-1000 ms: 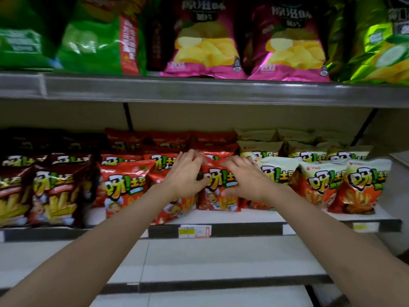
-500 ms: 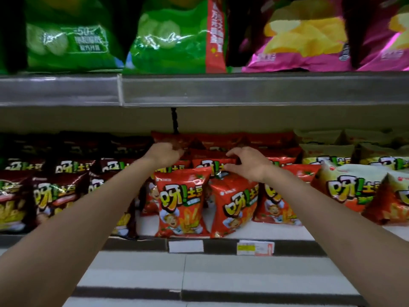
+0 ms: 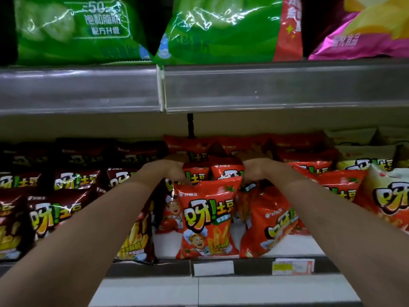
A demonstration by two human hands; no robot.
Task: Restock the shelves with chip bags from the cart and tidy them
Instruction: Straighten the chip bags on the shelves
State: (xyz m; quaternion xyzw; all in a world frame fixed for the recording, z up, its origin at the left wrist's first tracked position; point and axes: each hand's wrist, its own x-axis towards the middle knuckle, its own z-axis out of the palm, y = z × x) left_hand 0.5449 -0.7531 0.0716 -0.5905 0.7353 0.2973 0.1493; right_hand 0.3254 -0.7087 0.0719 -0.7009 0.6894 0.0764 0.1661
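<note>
Two bare forearms are seen, uncovered from the elbows to the wrists. No sleeves, gloves, watch or bracelets are worn. The left hand [image 3: 164, 171] and right hand [image 3: 257, 170] are bare, their fingers largely hidden.

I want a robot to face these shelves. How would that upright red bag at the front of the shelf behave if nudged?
The front red bag looks puffed and probably light, so a nudge would likely tip it, like the leaning red bag beside it. Its glossy film may be slippery. The contents are probably brittle, so squeezing risks crushing.
</note>
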